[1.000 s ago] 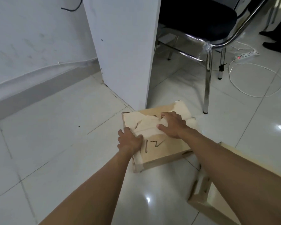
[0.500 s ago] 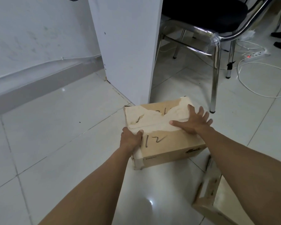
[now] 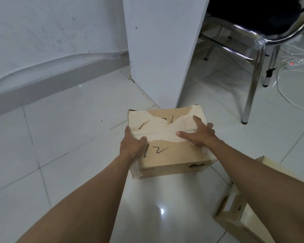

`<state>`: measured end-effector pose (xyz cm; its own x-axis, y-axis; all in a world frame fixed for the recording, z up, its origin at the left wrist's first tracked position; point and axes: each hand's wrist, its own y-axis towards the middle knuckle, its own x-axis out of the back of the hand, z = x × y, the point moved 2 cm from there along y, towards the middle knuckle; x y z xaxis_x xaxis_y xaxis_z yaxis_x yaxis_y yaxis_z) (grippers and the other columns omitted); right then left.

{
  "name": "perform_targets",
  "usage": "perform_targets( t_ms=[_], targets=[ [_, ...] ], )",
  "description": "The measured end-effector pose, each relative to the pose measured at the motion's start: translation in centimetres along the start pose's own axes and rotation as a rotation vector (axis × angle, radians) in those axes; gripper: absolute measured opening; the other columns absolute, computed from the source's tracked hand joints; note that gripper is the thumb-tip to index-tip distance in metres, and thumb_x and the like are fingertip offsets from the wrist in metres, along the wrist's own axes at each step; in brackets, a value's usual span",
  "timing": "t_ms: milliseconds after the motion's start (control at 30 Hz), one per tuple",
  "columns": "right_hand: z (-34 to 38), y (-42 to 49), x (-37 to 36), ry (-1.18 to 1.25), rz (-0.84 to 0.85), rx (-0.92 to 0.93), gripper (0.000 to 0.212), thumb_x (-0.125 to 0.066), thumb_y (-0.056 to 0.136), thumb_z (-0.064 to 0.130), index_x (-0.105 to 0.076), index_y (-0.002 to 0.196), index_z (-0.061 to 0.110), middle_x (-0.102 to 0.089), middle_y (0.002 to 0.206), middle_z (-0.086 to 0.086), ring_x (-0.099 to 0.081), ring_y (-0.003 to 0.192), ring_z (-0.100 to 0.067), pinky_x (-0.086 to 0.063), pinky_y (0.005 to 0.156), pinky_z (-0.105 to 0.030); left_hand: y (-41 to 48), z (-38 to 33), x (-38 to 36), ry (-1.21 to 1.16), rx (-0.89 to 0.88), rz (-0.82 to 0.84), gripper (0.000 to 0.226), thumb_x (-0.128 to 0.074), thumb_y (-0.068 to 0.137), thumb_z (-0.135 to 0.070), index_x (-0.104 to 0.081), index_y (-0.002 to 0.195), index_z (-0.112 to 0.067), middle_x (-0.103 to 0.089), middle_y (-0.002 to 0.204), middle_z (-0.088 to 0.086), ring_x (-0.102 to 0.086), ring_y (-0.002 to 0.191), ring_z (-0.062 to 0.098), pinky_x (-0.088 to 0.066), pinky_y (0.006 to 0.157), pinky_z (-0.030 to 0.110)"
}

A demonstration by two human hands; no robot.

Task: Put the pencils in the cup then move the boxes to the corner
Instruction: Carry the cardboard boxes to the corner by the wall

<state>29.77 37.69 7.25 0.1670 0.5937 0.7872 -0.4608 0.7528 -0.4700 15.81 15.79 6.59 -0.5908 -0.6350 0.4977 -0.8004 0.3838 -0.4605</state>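
Note:
A closed cardboard box with torn top paper and "12" written on it sits on the white tiled floor, just in front of a white desk panel. My left hand grips its left top edge, thumb on the top face. My right hand lies on the top near the right edge, fingers curling over that edge. A second cardboard box lies at the lower right, partly hidden under my right forearm. No pencils or cup are in view.
The white desk side panel stands right behind the box. A chrome-legged chair with a black seat is at the upper right, with a power strip and white cables behind it. The wall and grey baseboard run along the left.
My right hand has slid from the middle of the box top to its right edge, and its fingers now curl over the side. My left hand stays on the left edge. The box looks closer.

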Motion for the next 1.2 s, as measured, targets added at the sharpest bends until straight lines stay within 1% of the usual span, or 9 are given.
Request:
perform_targets(
  t_ms=[133, 300, 500, 667, 767, 933, 1000, 1100, 1200],
  targets=[
    [3.3, -3.2, -1.2, -0.006, 0.063, 0.032, 0.117, -0.073, 0.056, 0.075, -0.010, 0.150, 0.043, -0.024, 0.142, -0.011, -0.031, 0.134, -0.036, -0.034, 0.109, -0.053, -2.7, 1.3, 4.4, -0.015, 0.097, -0.032, 0.063, -0.060, 0.083, -0.034, -0.030, 0.137, -0.025, -0.053, 0.127, 0.004, -0.046, 0.103, 0.026, -0.039, 0.088, 0.034],
    [8.3, -8.4, 0.2, 0.007, 0.093, 0.051, 0.114, -0.073, 0.058, 0.074, -0.013, 0.150, 0.043, -0.022, 0.145, -0.010, -0.033, 0.134, -0.034, -0.033, 0.109, -0.051, -6.8, -0.4, 11.3, -0.027, 0.145, -0.085, 0.067, -0.061, 0.085, -0.033, -0.028, 0.142, -0.024, -0.050, 0.133, 0.005, -0.047, 0.121, 0.032, -0.037, 0.091, 0.034],
    [15.7, -15.6, 5.9, 0.043, 0.111, 0.150, 0.105, -0.069, 0.064, 0.072, -0.018, 0.150, 0.040, -0.022, 0.148, -0.009, -0.032, 0.135, -0.033, -0.032, 0.112, -0.050, -12.0, -5.7, 21.1, -0.050, 0.152, -0.158, 0.057, -0.062, 0.083, -0.030, -0.035, 0.133, -0.023, -0.048, 0.112, -0.005, -0.047, 0.103, 0.025, -0.035, 0.084, 0.032],
    [24.0, -21.9, 11.8, 0.002, 0.152, 0.221, 0.103, -0.069, 0.069, 0.069, -0.016, 0.152, 0.039, -0.019, 0.150, -0.011, -0.028, 0.137, -0.035, -0.029, 0.113, -0.048, -17.3, -10.8, 30.0, -0.113, 0.173, -0.227, 0.057, -0.062, 0.081, -0.030, -0.036, 0.132, -0.024, -0.047, 0.110, -0.008, -0.048, 0.106, 0.026, -0.036, 0.085, 0.032],
    [29.2, -25.7, 14.6, -0.025, 0.190, 0.281, 0.104, -0.068, 0.068, 0.071, -0.014, 0.151, 0.040, -0.019, 0.150, -0.010, -0.027, 0.138, -0.035, -0.030, 0.113, -0.050, -20.9, -13.4, 35.7, -0.131, 0.200, -0.278, 0.060, -0.063, 0.082, -0.028, -0.034, 0.135, -0.021, -0.047, 0.114, -0.005, -0.048, 0.109, 0.026, -0.036, 0.085, 0.032],
    [37.3, -33.2, 18.0, -0.039, 0.255, 0.405, 0.101, -0.067, 0.071, 0.069, -0.014, 0.152, 0.038, -0.017, 0.151, -0.009, -0.026, 0.139, -0.034, -0.030, 0.112, -0.050, -27.8, -16.2, 45.0, -0.197, 0.231, -0.393, 0.055, -0.065, 0.079, -0.031, -0.040, 0.127, -0.023, -0.053, 0.115, -0.002, -0.052, 0.105, 0.027, -0.040, 0.081, 0.034],
    [39.7, -36.1, 18.8, -0.055, 0.286, 0.458, 0.100, -0.067, 0.073, 0.067, -0.014, 0.152, 0.037, -0.016, 0.152, -0.008, -0.026, 0.140, -0.034, -0.029, 0.111, -0.049, -30.8, -16.4, 48.0, -0.239, 0.244, -0.439, 0.061, -0.067, 0.077, -0.034, -0.041, 0.131, -0.024, -0.055, 0.124, -0.001, -0.053, 0.114, 0.029, -0.042, 0.087, 0.035],
    [43.2, -39.9, 19.3, -0.080, 0.325, 0.519, 0.099, -0.067, 0.074, 0.066, -0.016, 0.153, 0.036, -0.016, 0.152, -0.008, -0.028, 0.139, -0.034, -0.031, 0.110, -0.049, -35.1, -16.6, 51.8, -0.310, 0.309, -0.500, 0.081, -0.070, 0.081, -0.033, -0.026, 0.149, -0.023, -0.043, 0.148, 0.001, -0.042, 0.133, 0.030, -0.036, 0.105, 0.040],
    [47.2, -43.8, 19.3, -0.120, 0.367, 0.590, 0.095, -0.064, 0.076, 0.067, -0.017, 0.152, 0.036, -0.017, 0.152, -0.008, -0.031, 0.138, -0.034, -0.032, 0.110, -0.049, -38.9, -16.2, 55.9, -0.330, 0.350, -0.557, 0.079, -0.069, 0.079, -0.038, -0.030, 0.146, -0.026, -0.047, 0.144, 0.002, -0.046, 0.129, 0.031, -0.040, 0.103, 0.042]
  ],
)
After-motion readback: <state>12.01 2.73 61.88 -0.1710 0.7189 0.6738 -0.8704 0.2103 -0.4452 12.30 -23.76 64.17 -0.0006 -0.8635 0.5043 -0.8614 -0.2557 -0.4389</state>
